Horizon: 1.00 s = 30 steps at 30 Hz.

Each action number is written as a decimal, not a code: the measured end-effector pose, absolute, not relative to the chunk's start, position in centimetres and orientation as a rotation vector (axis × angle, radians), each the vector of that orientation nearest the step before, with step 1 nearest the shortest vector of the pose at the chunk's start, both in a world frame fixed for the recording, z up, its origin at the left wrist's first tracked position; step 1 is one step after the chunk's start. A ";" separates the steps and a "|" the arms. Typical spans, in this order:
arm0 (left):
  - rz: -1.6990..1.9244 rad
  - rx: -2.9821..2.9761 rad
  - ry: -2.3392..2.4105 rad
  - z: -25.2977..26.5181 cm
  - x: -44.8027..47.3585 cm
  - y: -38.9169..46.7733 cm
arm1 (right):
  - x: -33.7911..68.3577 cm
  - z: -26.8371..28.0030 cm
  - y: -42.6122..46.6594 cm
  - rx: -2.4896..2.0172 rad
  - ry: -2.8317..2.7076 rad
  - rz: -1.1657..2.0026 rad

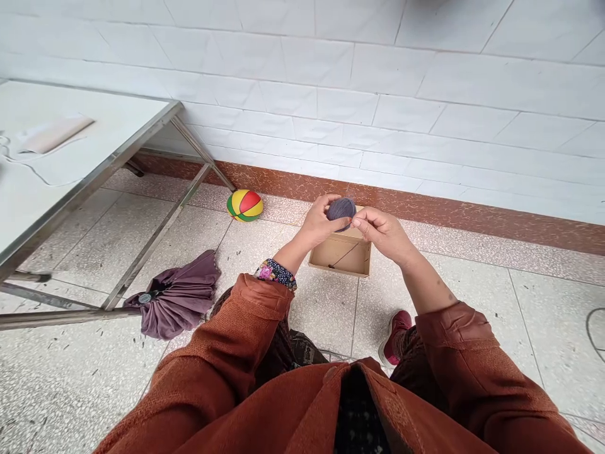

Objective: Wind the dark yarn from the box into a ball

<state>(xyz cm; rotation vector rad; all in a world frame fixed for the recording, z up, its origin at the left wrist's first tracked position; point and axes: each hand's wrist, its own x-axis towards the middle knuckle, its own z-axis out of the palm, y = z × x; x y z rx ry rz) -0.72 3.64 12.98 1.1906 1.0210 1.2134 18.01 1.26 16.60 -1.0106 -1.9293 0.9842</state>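
A ball of dark grey-purple yarn [341,213] is held in my left hand [317,222], with the fingers behind it and the thumb across its lower front. My right hand [382,232] is closed in a pinch at the ball's right side, its fingertips close to my left thumb. The yarn strand between those fingertips is too thin to see clearly. Below both hands, an open cardboard box [339,268] sits on the floor, and a dark strand [347,253] slants across its inside up towards my right hand.
On the floor to the left lie a striped toy ball [244,205] and a folded purple umbrella [182,293]. A metal-framed table [94,170] stands at the left, bearing a beige object [57,133] and a white cord. A tiled wall [293,120] rises ahead. A dark cable [596,334] lies far right.
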 end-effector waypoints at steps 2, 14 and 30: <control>1.082 1.241 0.964 13.1 -0.8 3.3 | 18.4 16.5 1.5 -1.033 -1.897 0.889; 1.015 0.817 0.445 13.9 -1.0 2.7 | 19.6 12.7 2.9 -1.182 -1.778 0.764; 1.243 1.011 0.749 12.4 -0.4 3.8 | 18.7 15.5 1.4 -0.950 -1.826 1.207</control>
